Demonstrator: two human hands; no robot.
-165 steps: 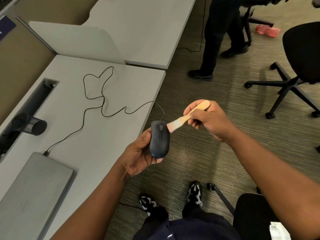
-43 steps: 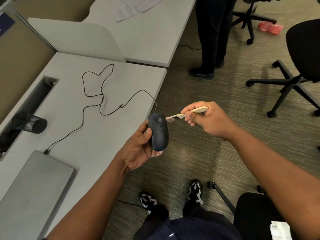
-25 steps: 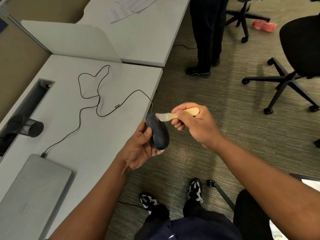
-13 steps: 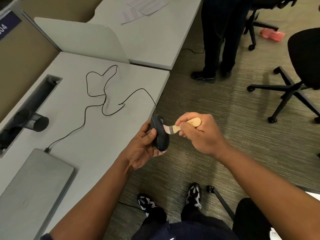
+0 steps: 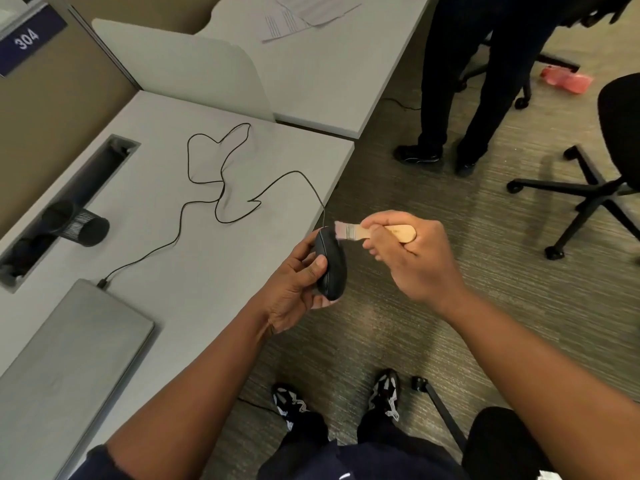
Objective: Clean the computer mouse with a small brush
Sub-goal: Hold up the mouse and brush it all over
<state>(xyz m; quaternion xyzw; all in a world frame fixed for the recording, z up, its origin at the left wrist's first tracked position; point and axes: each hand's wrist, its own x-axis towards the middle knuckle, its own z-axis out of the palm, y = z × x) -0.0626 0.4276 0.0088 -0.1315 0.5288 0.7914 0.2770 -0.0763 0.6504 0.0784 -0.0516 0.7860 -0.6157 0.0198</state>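
Currently brushing | left hand (image 5: pixel 298 282) grips black oval corded mouse (image 5: pixel 330 265) off grey desk (image 5: pixel 194 271) edge, tipped on its side to expose flank | right hand (image 5: pixel 412 254) wraps small wooden-handled brush (image 5: pixel 367 232), bristles touching mouse front | cable (image 5: pixel 221 188) slack, allows turning.

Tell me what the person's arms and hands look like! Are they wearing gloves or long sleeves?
No gloves: the left hand and the right hand are bare, with no rings, watch or bracelets showing. Both forearms are bare as well. A dark navy sleeve edge shows at the bottom of the picture on the left arm, so the sleeves sit high up. The right arm's sleeve is out of view.
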